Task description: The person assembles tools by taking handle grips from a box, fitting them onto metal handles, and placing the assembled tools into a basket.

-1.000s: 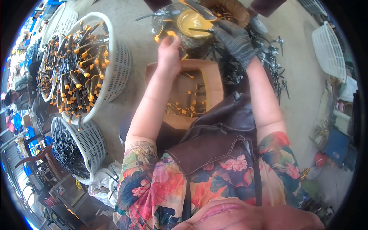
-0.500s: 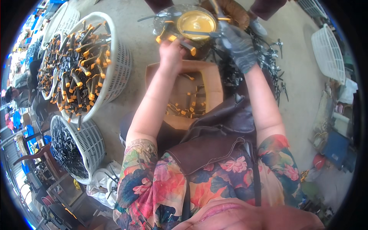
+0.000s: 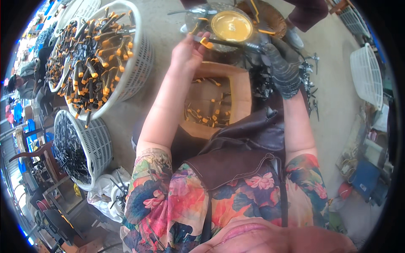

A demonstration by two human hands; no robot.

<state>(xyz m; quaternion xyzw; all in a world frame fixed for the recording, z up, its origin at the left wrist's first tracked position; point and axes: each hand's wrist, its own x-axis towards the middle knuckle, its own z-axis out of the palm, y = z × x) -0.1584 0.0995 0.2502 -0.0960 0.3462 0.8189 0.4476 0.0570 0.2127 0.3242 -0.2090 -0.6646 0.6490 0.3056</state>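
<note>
Left grip (image 3: pixel 192 49) pinches one end of an orange-tipped dark tool (image 3: pixel 230 43), gloved right grip (image 3: pixel 283 69) the other, just near of yellow paste (image 3: pixel 233 28); I'd press straight, keeping both aligned.

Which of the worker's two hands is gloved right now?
The right hand, in a dark, pale-streaked glove. The left hand, holding the orange-ended handle, is bare.
</note>
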